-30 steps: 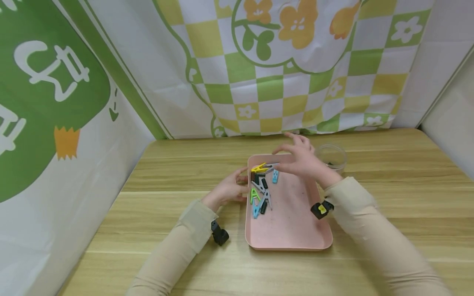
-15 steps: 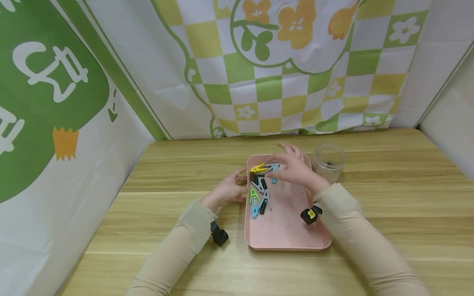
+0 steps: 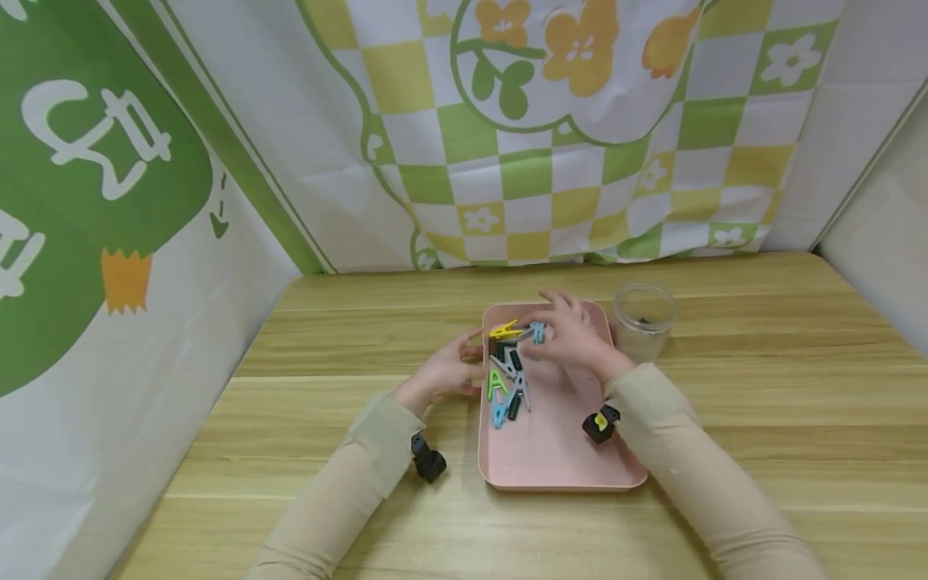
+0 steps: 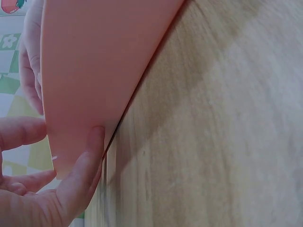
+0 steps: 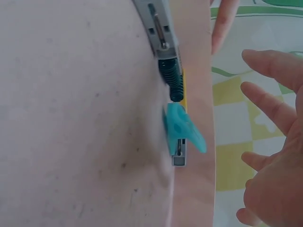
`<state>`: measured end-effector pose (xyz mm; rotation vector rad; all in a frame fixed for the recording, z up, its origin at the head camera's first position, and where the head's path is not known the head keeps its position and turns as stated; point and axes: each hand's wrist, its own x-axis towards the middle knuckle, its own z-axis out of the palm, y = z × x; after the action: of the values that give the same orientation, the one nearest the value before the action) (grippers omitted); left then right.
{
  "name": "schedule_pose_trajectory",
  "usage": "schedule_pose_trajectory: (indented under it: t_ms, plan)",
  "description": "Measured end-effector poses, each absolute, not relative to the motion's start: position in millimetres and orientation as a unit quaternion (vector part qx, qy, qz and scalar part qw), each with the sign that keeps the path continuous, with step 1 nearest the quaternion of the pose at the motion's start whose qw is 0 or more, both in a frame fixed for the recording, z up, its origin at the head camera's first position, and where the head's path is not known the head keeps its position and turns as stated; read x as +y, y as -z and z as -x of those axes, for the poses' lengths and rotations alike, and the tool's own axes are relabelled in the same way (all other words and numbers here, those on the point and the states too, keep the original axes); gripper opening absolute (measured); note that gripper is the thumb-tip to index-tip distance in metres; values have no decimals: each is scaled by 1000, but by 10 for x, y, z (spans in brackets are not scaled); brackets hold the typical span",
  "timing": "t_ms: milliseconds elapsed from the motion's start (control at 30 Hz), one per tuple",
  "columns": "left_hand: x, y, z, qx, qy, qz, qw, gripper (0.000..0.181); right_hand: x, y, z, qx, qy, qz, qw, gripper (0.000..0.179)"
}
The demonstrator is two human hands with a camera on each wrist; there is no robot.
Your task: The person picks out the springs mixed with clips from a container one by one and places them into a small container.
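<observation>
A pink tray (image 3: 565, 475) lies on the wooden table. Along its left side sit yellow (image 3: 505, 329), green (image 3: 496, 383), grey (image 3: 520, 385) and light blue (image 3: 499, 413) clothespins, mixed with dark ribbed pieces (image 3: 515, 360). My left hand (image 3: 445, 373) touches the tray's left wall from outside, fingertips at the rim. Spread fingers of my right hand (image 3: 569, 338) hover over the far part of the tray, beside another blue clothespin (image 3: 538, 331). In the right wrist view this blue clothespin (image 5: 180, 127) lies against a grey one, apart from the fingers.
A clear round jar (image 3: 644, 321) with something small and dark inside stands right of the tray's far corner. A checked floral cloth (image 3: 551, 185) hangs behind the table, and a printed white and green sheet (image 3: 130, 242) hangs at the left.
My right hand has come from over the tray's far right edge leftward and nearer, down toward the clothespins. The left hand keeps its place at the tray wall.
</observation>
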<state>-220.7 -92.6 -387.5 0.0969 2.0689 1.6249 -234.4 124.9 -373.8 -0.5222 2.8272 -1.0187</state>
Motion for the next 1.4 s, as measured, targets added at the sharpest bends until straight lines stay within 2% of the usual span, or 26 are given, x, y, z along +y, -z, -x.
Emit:
schedule_pose_trajectory:
  t_ms: [633,1000,1400]
  plan:
    - [-939,3867,2243,759,-600,-38,251,76,1165,3864,2410,952,232,200,25,36]
    - [-928,3854,2236,764,-594,-35,249,76,1164,3880,2428,962,195,188,41,42]
    - [-919,3875,2218,763,-594,-29,254,76,1145,3938,2409,961,189,197,47,39]
